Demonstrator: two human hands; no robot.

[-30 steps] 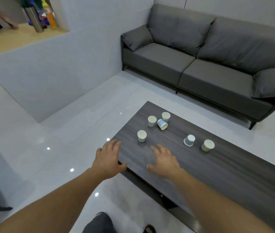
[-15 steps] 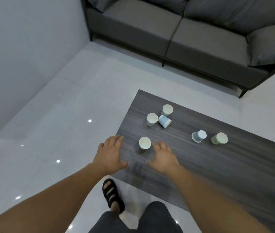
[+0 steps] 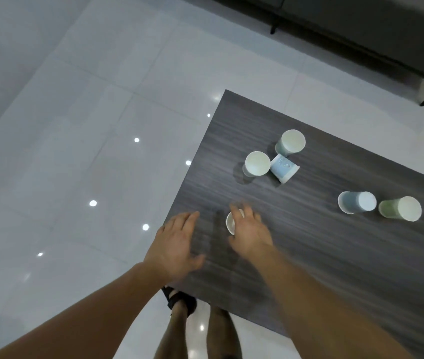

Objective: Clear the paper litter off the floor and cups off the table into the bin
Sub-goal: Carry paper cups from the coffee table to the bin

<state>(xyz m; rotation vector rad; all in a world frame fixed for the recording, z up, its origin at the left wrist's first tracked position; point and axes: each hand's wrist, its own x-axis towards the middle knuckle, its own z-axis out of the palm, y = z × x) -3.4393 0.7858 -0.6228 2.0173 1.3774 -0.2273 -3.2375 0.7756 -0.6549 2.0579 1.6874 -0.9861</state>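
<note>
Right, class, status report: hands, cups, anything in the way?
Left hand open. Right hand open over nearest cup. Cup on table, not yet gripped. Nothing blocking.

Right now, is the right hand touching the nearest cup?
Cannot tell: in the head view the right hand overlaps the nearest cup, blurred, contact hidden.

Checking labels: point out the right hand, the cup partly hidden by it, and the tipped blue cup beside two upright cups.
right hand [image 3: 251, 235]: head view, back of the hand.
partly hidden cup [image 3: 231, 224]: head view, exposed left part of its mouth.
tipped blue cup [image 3: 283, 168]: head view, middle of its side wall.
</note>
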